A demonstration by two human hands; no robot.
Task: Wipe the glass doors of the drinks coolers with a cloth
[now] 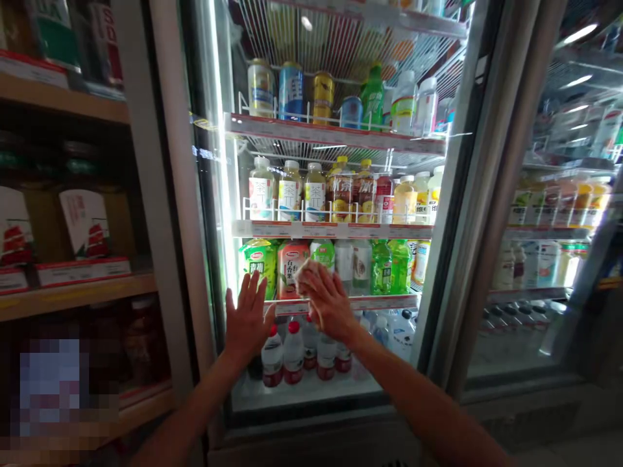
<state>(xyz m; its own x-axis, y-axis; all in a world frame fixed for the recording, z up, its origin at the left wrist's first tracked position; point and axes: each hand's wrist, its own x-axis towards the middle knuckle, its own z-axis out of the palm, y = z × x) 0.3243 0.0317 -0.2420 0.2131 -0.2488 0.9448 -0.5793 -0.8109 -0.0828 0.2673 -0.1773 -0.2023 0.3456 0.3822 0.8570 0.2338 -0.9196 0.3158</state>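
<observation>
A lit glass door point(350, 395) of a drinks fridge fills the middle of the head view. My left hand point(247, 319) is raised at the door's left side, fingers stretched out and holding nothing; it appears to rest flat on the glass. In my right hand point(335, 310) a crumpled pale cloth point(309, 277) is bunched under the fingers, against the glass in front of the lower shelves. Behind the hands stand green bottles point(390, 266), a red-orange drink pack point(291, 263) and red-capped water bottles point(293, 353).
Wire shelves with price strips point(335, 230) carry bottles and cans behind the glass. To the left is a wooden shelf point(73, 288) with large labelled jars point(87, 214). Another fridge door point(530, 324) stands on the right, beyond a metal frame point(487, 214).
</observation>
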